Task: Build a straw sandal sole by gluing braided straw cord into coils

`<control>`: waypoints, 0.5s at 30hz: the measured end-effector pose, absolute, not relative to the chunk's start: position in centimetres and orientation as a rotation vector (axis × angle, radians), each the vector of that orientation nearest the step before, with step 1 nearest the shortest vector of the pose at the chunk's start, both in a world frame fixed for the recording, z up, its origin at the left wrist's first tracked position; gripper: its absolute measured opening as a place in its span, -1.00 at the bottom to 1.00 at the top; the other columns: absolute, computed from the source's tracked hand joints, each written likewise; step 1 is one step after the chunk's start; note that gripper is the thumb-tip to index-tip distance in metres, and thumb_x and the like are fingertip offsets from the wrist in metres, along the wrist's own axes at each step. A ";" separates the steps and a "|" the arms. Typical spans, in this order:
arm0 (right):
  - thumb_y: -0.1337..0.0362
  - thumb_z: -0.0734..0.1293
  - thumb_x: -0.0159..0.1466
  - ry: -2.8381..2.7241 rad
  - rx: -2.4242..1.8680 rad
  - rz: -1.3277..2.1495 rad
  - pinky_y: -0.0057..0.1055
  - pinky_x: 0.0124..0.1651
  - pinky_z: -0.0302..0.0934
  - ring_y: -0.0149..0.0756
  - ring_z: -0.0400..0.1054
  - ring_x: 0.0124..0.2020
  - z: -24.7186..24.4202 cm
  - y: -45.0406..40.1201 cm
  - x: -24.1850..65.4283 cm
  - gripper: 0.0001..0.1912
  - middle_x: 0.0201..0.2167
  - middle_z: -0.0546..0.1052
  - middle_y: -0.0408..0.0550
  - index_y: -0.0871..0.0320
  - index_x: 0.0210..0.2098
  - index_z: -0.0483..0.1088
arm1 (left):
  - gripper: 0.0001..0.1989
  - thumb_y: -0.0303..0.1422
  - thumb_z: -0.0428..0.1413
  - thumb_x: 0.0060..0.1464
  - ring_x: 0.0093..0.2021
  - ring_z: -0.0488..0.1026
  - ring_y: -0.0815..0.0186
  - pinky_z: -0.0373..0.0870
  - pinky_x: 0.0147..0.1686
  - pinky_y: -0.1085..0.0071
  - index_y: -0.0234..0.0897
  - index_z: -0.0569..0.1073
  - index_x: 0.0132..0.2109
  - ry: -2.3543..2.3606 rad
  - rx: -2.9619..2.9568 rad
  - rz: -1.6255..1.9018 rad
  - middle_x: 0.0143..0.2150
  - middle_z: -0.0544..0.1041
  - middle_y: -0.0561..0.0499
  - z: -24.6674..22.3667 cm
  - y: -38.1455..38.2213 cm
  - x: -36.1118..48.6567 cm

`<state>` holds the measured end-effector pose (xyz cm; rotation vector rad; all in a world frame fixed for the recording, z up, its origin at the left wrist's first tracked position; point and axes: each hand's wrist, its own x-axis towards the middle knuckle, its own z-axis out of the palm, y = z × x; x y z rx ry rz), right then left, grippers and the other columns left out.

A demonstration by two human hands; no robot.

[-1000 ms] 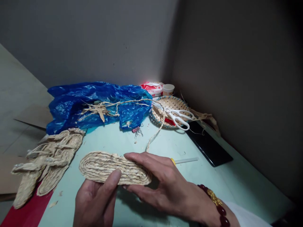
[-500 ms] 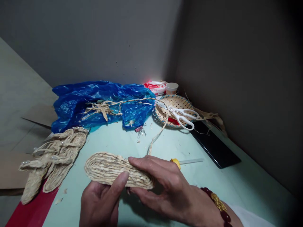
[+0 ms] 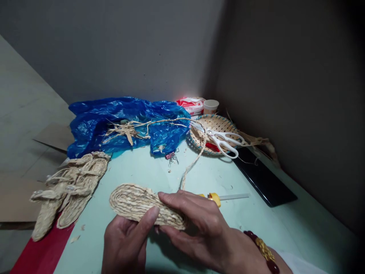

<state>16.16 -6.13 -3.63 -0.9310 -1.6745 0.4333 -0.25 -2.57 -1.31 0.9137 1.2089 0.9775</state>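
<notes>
A straw-coloured woven sole (image 3: pixel 132 201), oval and built of coiled braid, is held above the pale green table. My left hand (image 3: pixel 128 239) grips its lower edge, the thumb lying on the upper face. Around the sole's right end my right hand (image 3: pixel 199 224) is closed, with fingers on the top edge and the thumb side below. From behind the right hand a braided cord (image 3: pixel 195 163) runs up to the basket and on to loose straw strands (image 3: pixel 125 131) on a blue plastic bag (image 3: pixel 99 110). My left hand's other fingers are hidden behind the sole.
Woven sandals (image 3: pixel 82 182) lie at the left. White-handled scissors (image 3: pixel 225 140) rest on a round basket (image 3: pixel 199 139). A black tablet-like slab (image 3: pixel 265 179), a yellow-ended clear stick (image 3: pixel 234 196), a paper cup (image 3: pixel 211 105) and a red-white packet (image 3: pixel 191 105) are also there.
The whole view has shifted slightly, so the table items appear a little farther right. Both hands keep their hold on the sole, with almost no change in pose.
</notes>
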 end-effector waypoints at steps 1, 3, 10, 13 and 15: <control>0.38 0.43 0.33 -1.668 -0.932 0.438 -0.36 -0.21 0.43 -0.25 0.50 -0.24 -3.8 -6.1 16.1 -0.49 -0.18 0.62 0.11 0.25 0.24 0.32 | -0.80 -0.39 0.47 -0.27 -0.35 0.63 -0.07 0.62 -0.26 0.16 -0.10 0.59 -0.54 1.210 0.934 0.971 -0.74 0.45 0.09 -1.4 -2.5 -0.3; 0.37 0.42 0.33 -1.650 -0.923 0.426 -0.35 -0.23 0.44 -0.24 0.50 -0.24 -4.0 -6.0 15.9 -0.46 -0.17 0.63 0.09 0.20 0.26 0.29 | -0.82 -0.38 0.46 -0.25 -0.44 0.58 0.01 0.59 -0.32 0.20 -0.12 0.59 -0.54 1.213 0.971 0.963 -0.75 0.44 0.10 -1.6 -2.4 -0.4; 0.33 0.46 0.29 -1.586 -1.037 0.472 -0.36 -0.16 0.50 -0.25 0.55 -0.21 -3.9 -6.1 15.7 -0.53 -0.16 0.65 0.04 0.18 0.18 0.41 | -0.81 -0.34 0.46 -0.21 -0.32 0.62 0.00 0.57 -0.22 0.23 -0.19 0.66 -0.36 1.162 0.794 1.052 -0.58 0.59 0.03 -0.3 -2.5 0.9; 0.34 0.50 0.22 -1.533 -1.043 0.439 -0.42 -0.14 0.51 -0.26 0.60 -0.20 -3.2 -5.9 15.8 -0.51 -0.14 0.67 0.03 0.17 0.14 0.45 | -0.72 -0.34 0.47 -0.22 -0.12 0.64 -0.02 0.55 -0.10 0.23 -0.18 0.65 -0.28 1.073 0.657 1.062 -0.26 0.73 -0.03 0.3 -2.9 1.2; 0.37 0.50 0.20 -1.522 -1.015 0.386 -0.43 -0.17 0.52 -0.25 0.61 -0.23 -2.8 -5.7 15.9 -0.51 -0.14 0.67 0.04 0.18 0.12 0.46 | -0.70 -0.30 0.49 -0.23 -0.06 0.62 -0.02 0.52 -0.03 0.23 -0.17 0.65 -0.27 0.999 0.648 1.062 -0.21 0.73 -0.03 0.2 -3.0 1.0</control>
